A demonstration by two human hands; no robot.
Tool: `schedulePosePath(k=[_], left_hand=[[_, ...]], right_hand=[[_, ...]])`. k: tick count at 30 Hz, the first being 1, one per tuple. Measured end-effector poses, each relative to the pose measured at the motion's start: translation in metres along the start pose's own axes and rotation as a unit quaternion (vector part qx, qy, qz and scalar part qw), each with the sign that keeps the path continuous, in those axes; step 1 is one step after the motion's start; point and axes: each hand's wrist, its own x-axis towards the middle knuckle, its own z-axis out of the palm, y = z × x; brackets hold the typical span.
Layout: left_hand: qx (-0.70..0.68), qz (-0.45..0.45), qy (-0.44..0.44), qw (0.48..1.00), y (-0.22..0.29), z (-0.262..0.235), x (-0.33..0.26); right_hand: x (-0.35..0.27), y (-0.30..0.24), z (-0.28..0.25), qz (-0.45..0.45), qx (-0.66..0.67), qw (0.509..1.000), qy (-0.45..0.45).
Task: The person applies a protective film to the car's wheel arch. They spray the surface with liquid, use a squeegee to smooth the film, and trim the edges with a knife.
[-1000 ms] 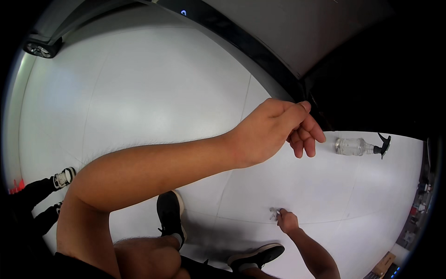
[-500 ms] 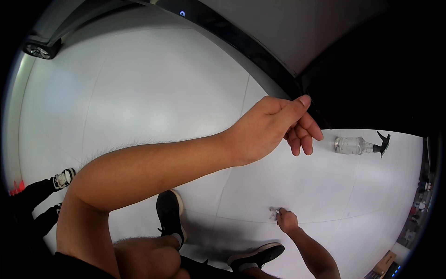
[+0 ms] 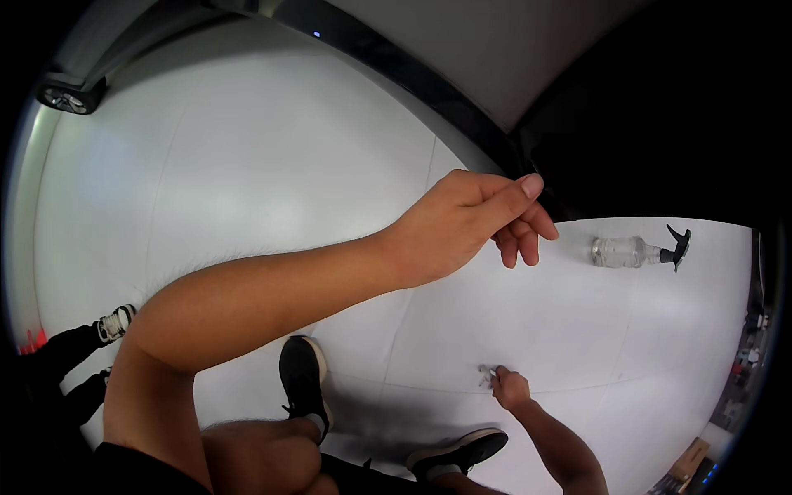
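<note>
Head view, left hand (image 3: 466, 223): thumb laid against the forefinger, other fingers loosely curled; whether they pinch anything, I cannot tell. 
Car (image 3: 396, 64): its dark edge is just beside the left fingertips; contact is unclear.
Right hand (image 3: 512, 391): fingers closed on a small greyish thing (image 3: 485, 377), too small to make out, over the white floor (image 3: 247, 157).
Spray bottle (image 3: 619, 252): clear with a black trigger, lying on its side on the floor, right of the left hand.

No text, label or number can be read; nor any sign.
</note>
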Motion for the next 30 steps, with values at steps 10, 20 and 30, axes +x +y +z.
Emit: schedulePosePath(k=[10,20,30], left_hand=[[0.034,0.002,0.154,0.987,0.031,-0.022,0.001],[0.347,-0.015,0.167,0.923,0.049,-0.028,-0.003],[0.502,-0.008,0.235,0.833,0.067,-0.014,-0.002]], right_hand=[[-0.005,-0.002,-0.008,0.036,0.032,0.998,-0.033],[-0.005,-0.005,-0.011,0.012,0.034,0.998,-0.042],[-0.007,-0.016,-0.041,-0.066,-0.048,0.996,-0.03]])
